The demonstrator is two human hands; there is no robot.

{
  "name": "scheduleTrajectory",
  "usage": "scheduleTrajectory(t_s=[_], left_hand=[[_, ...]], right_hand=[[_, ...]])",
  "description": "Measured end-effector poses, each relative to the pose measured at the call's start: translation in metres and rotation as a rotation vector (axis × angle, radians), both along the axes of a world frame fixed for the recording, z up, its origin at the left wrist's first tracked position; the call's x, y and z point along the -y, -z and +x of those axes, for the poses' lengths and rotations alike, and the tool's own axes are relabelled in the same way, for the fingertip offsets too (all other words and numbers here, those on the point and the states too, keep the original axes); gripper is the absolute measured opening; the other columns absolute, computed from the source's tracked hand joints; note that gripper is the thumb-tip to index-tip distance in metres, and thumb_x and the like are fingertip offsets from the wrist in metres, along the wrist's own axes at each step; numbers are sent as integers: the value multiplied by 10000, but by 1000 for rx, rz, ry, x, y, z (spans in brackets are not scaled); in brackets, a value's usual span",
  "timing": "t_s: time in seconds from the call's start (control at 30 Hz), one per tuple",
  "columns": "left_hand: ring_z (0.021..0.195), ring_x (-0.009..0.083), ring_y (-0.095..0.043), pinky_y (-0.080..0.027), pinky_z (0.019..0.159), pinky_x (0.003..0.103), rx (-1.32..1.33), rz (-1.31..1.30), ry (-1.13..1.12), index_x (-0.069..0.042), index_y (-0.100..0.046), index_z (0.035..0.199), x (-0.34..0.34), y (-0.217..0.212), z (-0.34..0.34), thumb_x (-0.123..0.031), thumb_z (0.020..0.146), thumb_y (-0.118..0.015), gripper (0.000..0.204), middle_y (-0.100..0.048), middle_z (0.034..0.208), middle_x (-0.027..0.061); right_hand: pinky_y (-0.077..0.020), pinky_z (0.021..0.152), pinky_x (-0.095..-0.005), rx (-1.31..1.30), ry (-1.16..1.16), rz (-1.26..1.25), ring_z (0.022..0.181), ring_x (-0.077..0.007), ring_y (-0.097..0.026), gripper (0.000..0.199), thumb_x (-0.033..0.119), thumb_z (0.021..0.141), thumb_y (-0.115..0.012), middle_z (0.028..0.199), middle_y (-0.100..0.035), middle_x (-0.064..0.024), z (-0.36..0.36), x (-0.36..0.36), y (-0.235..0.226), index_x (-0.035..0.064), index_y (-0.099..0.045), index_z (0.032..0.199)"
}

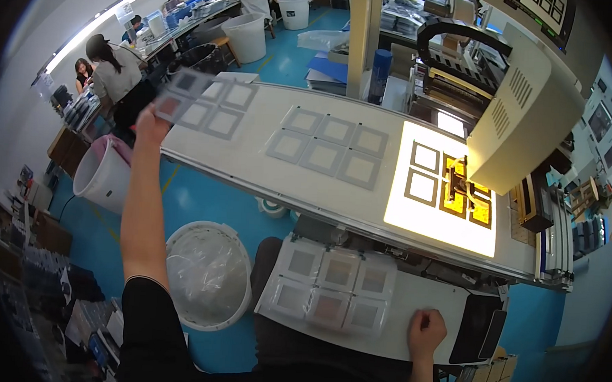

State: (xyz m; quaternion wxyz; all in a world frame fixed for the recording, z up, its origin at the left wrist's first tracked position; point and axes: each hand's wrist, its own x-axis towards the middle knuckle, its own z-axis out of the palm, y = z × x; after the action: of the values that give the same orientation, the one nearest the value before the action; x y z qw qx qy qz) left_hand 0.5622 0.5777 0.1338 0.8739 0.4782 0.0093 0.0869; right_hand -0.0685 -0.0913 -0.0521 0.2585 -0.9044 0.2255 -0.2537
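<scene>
My left hand (150, 124) reaches out to the far left, its fingers closed on the edge of a clear sheet with grey square frames (198, 115). That sheet is over the left end of a long white conveyor belt (253, 143), slightly blurred. A similar framed sheet (318, 142) lies flat in the belt's middle. My right hand (427, 330) rests in a loose fist on a small white table (403, 300), and nothing shows in it. Left of that hand lies a pile of clear framed sheets (325, 289).
A brightly lit panel (405, 148) bears another framed sheet under a beige machine head (524, 112). A black pad (472, 324) and a phone (493, 334) lie right of my right hand. A bin of clear plastic (208, 272) and a white bin (102, 177) stand on the floor. People work behind.
</scene>
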Motion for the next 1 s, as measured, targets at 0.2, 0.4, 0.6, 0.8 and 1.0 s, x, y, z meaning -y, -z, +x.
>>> scheduleTrajectory(t_s=[0.2, 0.4, 0.6, 0.8, 1.0], left_hand=[[1300, 456, -640, -522, 1135, 580, -371, -195, 60, 85, -410, 1491, 28, 86, 15, -143, 1151, -308, 422, -624, 1421, 253], [1317, 452, -634, -526, 1143, 576, -345, -52, 168, 83, -386, 1520, 100, 63, -16, -96, 1144, -289, 428, -600, 1446, 283], [1278, 426, -661, -547, 1103, 546, -330, 48, 170, 66, -406, 1525, 99, 63, -22, -74, 1116, -341, 437, -622, 1425, 272], [1222, 378, -687, -529, 1064, 450, -71, 1005, -304, 61, -598, 1412, 68, 74, -23, -192, 1037, -576, 453, -702, 1328, 225], [1316, 309, -597, -461, 1119, 426, 428, 1332, -456, 0, -613, 1419, 149, 114, -125, -126, 1048, -645, 393, -653, 1394, 167]], right_hand=[[-479, 585, -400, -21, 31, -25, 622, -287, -616, 180, 109, 895, -744, 717, -616, -121, 2, -8, -9, 28, -626, 786], [-487, 584, -428, -39, 52, -53, 624, -313, -619, 189, 130, 885, -763, 712, -614, -107, -2, -2, -4, 65, -614, 787], [-488, 572, -423, -22, 53, -36, 609, -308, -622, 191, 135, 869, -770, 694, -615, -103, 0, -5, -6, 71, -617, 774], [-506, 583, -413, -22, 59, -13, 622, -311, -643, 192, 150, 873, -776, 708, -642, -100, -3, -3, -15, 70, -628, 780], [-558, 681, -380, -157, -50, 441, 705, -221, -696, 170, 179, 961, -751, 816, -722, -130, -30, 56, -65, 12, -727, 980]])
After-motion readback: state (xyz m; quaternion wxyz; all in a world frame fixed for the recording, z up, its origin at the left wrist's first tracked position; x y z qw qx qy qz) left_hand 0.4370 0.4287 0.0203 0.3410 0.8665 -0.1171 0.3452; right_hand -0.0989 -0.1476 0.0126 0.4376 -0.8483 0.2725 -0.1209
